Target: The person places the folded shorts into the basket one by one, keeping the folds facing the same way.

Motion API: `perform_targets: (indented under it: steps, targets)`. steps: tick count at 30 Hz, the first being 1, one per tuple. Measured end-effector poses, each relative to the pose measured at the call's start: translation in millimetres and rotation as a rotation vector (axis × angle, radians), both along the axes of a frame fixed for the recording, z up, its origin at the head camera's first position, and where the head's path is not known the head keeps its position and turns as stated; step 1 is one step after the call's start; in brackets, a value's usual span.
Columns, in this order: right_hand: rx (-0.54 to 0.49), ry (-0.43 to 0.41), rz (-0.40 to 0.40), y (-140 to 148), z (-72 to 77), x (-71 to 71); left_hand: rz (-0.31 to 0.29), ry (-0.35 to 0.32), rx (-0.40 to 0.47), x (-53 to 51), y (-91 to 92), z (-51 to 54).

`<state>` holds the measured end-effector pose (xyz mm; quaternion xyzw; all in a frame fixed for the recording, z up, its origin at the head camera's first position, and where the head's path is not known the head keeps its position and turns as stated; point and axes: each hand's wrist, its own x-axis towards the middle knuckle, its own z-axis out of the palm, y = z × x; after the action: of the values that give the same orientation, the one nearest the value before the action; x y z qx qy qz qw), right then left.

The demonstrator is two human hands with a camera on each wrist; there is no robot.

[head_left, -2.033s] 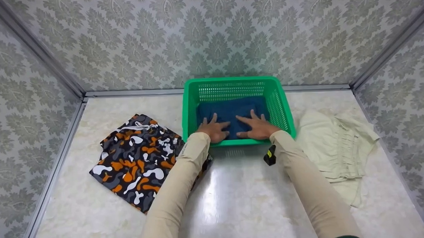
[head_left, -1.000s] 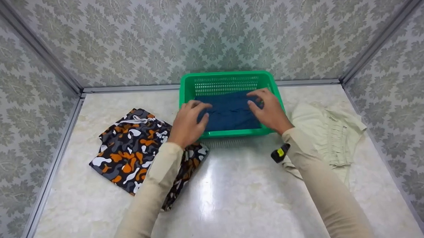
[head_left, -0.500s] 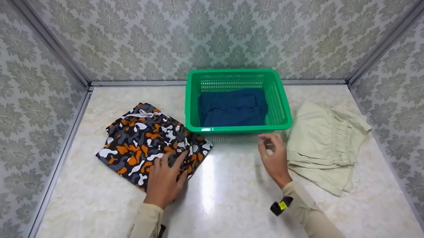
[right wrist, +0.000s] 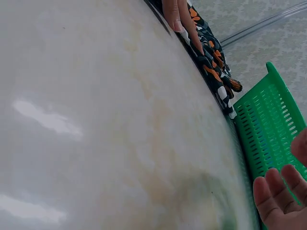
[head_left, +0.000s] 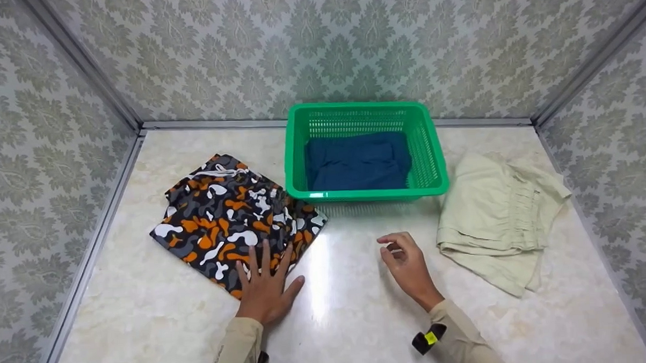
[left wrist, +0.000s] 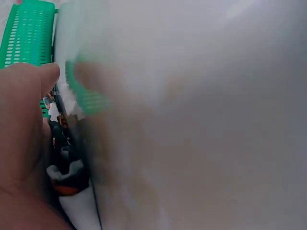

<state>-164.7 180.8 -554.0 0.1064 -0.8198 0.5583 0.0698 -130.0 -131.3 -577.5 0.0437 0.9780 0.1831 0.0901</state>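
The left hand (head_left: 266, 291) lies with spread fingers on the lower edge of the patterned shorts (head_left: 211, 217), black with orange, white and grey shapes. Loosely bent fingers mark the right hand (head_left: 406, 264), which holds nothing over the table, between the shorts and the pale green garment (head_left: 490, 213). A dark blue folded cloth (head_left: 360, 161) lies inside the green basket (head_left: 366, 194). In the left wrist view the left hand (left wrist: 24, 129) is beside the shorts (left wrist: 67, 167). The right wrist view shows the right hand (right wrist: 285, 196) in front of the basket (right wrist: 268, 129).
The basket stands near the back wall (head_left: 334, 52), its lower left corner close to the shorts. Patterned side walls flank the light marbled table (head_left: 349, 320). A black strap with a yellow patch (head_left: 429, 338) is at the right wrist.
Both hands have come out of the basket, where they rested on the blue cloth. The left moved down left onto the shorts; the right moved toward the near side, over the table.
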Motion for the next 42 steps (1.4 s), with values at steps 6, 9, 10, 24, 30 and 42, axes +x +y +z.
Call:
perform_targets:
  steps: [6,9,10,24,30,42]
  targets:
    - [-0.032,-0.066,0.045,6,-0.8,-1.0,0.018,0.013,0.028,-0.8,8.0,-1.6]
    - [-0.038,-0.099,0.056,6,0.5,-2.8,0.015,-0.024,0.049,1.7,13.5,-0.6]
    - [-0.037,-0.111,0.062,5,0.9,-3.6,0.016,-0.053,0.058,3.0,15.4,0.8]
    - [0.088,-0.303,0.108,5,8.4,-6.6,0.065,-0.303,0.366,22.6,52.7,19.5]
    - [0.105,-0.344,0.111,6,6.3,-6.3,0.134,-0.395,0.474,25.6,79.7,28.5]
    - [0.042,-0.403,0.002,1,6.5,-9.8,0.137,-0.528,0.712,24.9,115.3,40.5]
